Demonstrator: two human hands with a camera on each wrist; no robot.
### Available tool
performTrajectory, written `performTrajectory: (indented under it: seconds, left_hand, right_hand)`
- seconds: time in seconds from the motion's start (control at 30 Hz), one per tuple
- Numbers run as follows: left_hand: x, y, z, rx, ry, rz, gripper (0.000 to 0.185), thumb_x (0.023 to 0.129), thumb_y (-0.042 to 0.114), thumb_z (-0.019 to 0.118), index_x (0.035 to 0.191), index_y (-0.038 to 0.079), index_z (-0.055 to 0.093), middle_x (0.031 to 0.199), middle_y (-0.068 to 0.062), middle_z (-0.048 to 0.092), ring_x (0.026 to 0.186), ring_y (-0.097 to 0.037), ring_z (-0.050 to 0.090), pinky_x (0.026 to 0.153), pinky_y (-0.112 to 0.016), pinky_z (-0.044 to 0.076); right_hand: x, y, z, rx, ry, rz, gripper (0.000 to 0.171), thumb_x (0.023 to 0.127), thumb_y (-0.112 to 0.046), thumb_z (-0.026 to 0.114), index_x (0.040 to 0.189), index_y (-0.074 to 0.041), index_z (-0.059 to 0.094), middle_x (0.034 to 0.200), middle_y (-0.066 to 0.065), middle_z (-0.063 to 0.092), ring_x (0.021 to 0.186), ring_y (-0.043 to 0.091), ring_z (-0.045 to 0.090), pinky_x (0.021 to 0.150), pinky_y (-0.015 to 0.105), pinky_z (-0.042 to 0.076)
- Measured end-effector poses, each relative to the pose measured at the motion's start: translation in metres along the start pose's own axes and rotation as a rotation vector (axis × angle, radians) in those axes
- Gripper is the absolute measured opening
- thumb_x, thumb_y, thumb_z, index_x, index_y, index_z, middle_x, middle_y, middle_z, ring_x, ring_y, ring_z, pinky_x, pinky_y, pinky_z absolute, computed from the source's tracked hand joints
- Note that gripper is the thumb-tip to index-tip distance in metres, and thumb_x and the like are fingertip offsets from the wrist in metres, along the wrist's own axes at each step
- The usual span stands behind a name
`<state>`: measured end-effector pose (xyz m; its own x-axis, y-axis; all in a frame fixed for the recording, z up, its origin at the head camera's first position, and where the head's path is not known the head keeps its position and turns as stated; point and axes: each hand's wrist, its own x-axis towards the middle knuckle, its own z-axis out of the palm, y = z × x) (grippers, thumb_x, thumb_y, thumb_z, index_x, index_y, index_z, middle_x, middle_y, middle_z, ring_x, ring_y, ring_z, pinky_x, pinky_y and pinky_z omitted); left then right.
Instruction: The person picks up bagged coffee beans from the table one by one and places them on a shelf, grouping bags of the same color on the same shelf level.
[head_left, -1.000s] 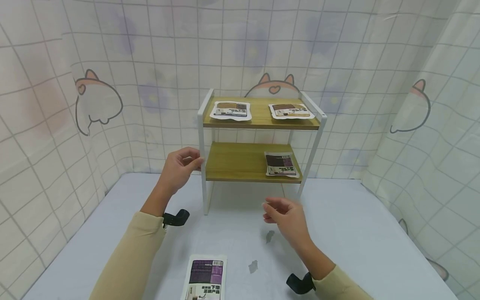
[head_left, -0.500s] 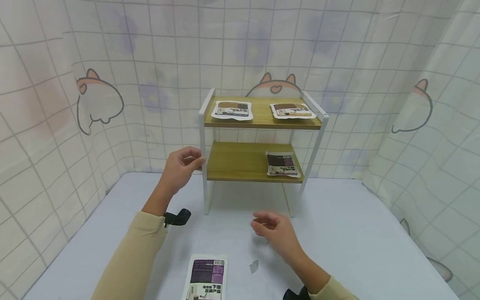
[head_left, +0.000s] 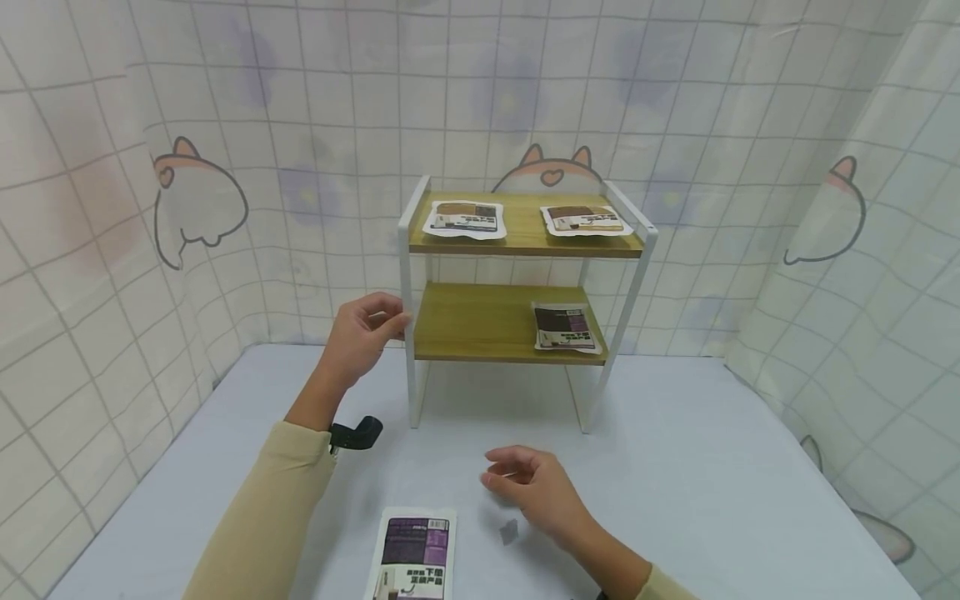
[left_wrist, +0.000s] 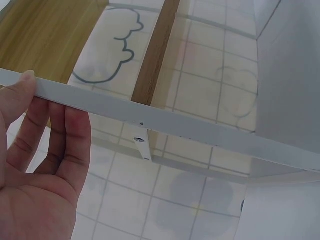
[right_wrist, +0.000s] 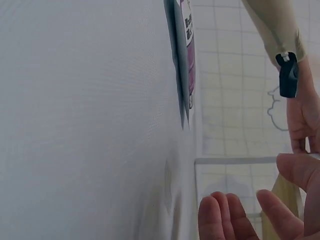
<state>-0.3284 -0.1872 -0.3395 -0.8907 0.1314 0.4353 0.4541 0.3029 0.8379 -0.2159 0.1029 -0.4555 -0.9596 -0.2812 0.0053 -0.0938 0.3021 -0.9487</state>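
My left hand (head_left: 362, 340) pinches the white left front post (left_wrist: 107, 102) of a two-tier shelf rack (head_left: 525, 252), thumb on one side and fingers on the other in the left wrist view. My right hand (head_left: 534, 490) hovers over the table with fingers loosely bent and nothing between them. To its left a flat white, black and purple pouch (head_left: 414, 554) lies on the table near the front edge of the view. In the right wrist view this pouch (right_wrist: 188, 55) shows edge-on, beyond the fingertips.
Two brown-and-white pouches lie on the upper shelf, one left (head_left: 465, 220) and one right (head_left: 587, 221). Another purple-and-black pouch (head_left: 564, 327) rests at the right of the lower shelf. A grey patch (head_left: 509, 532) marks the white tabletop. Patterned curtains (head_left: 322, 167) surround the table.
My right hand has moved down and to the left, away from the rack and nearer the pouch on the table. The left hand keeps its place on the post.
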Motion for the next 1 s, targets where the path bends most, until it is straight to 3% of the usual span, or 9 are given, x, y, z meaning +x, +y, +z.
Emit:
performTrajectory:
  seconds: [0.33, 0.7, 1.0]
  left_hand:
    - [0.001, -0.002, 0.000, 0.000, 0.002, -0.005, 0.023, 0.100, 0.022, 0.069, 0.113, 0.004, 0.070, 0.107, -0.009, 0.065, 0.103, -0.021, 0.071, 0.087, -0.024, 0.060]
    - [0.000, 0.000, 0.000, 0.006, 0.006, -0.008, 0.020, 0.100, 0.020, 0.069, 0.112, 0.005, 0.070, 0.107, -0.009, 0.064, 0.100, -0.019, 0.072, 0.086, -0.024, 0.060]
    - [0.000, 0.003, 0.001, 0.017, 0.013, -0.039, 0.020, 0.100, 0.020, 0.068, 0.112, 0.005, 0.070, 0.108, -0.008, 0.065, 0.105, -0.024, 0.071, 0.087, -0.022, 0.060]
  right_hand:
    - [-0.016, -0.002, 0.017, -0.056, -0.106, 0.055, 0.043, 0.088, -0.035, 0.082, 0.123, -0.013, 0.072, 0.106, 0.003, 0.074, 0.093, 0.016, 0.067, 0.073, 0.030, 0.057]
    - [-0.025, -0.013, 0.033, -0.173, -0.222, 0.037, 0.046, 0.083, -0.033, 0.085, 0.123, -0.015, 0.072, 0.093, -0.002, 0.073, 0.081, 0.013, 0.062, 0.067, 0.028, 0.050]
    - [-0.025, -0.020, 0.048, -0.265, -0.263, 0.097, 0.050, 0.078, -0.036, 0.088, 0.122, -0.021, 0.071, 0.097, -0.001, 0.069, 0.087, 0.016, 0.059, 0.075, 0.036, 0.051]
